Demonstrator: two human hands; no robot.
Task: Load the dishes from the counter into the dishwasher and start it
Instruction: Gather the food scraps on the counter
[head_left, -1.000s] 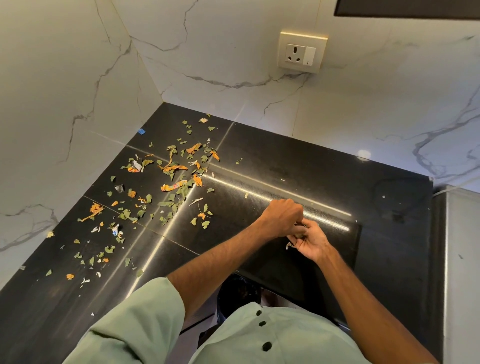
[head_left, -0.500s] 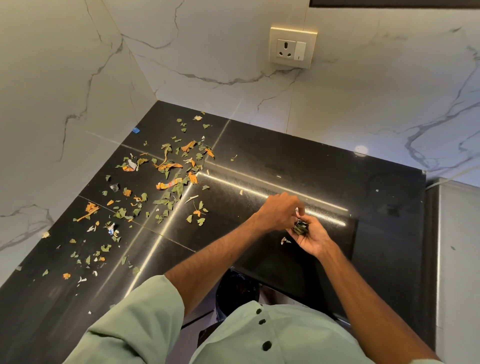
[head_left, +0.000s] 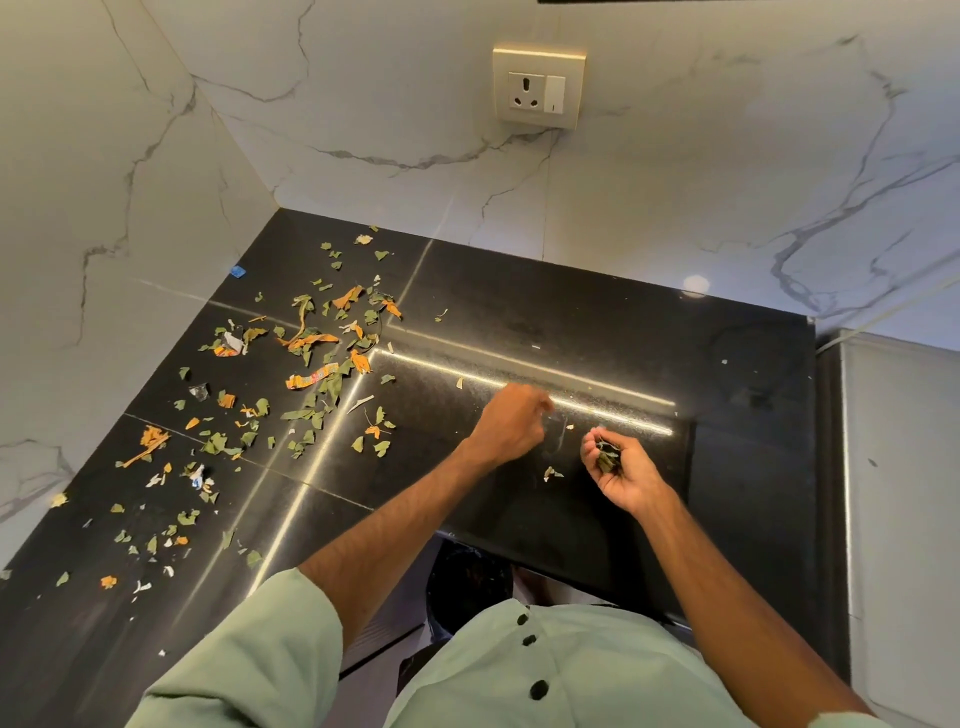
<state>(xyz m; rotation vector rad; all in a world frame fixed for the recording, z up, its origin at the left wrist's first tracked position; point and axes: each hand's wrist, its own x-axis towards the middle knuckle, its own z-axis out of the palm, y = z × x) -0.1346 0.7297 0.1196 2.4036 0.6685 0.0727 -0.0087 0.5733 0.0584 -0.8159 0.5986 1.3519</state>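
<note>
A black stone counter fills the corner between marble walls. Green leaf bits and orange paper scraps lie scattered over its left half. My right hand is cupped palm-up over the counter's middle, holding a small bunch of collected green scraps. My left hand hovers just left of it, fingers pinched together and blurred; I cannot tell whether they hold anything. A few small bits lie on the counter between the hands. No dishes or dishwasher are in view.
A wall socket with a switch sits on the back wall. A white appliance side borders the counter on the right. Below the counter's front edge a dark round bin shows beside my pale green shirt.
My hands were pressed together over the counter; now they have parted. The left hand has moved left and away, and the right hand stays cupped with the scraps showing.
</note>
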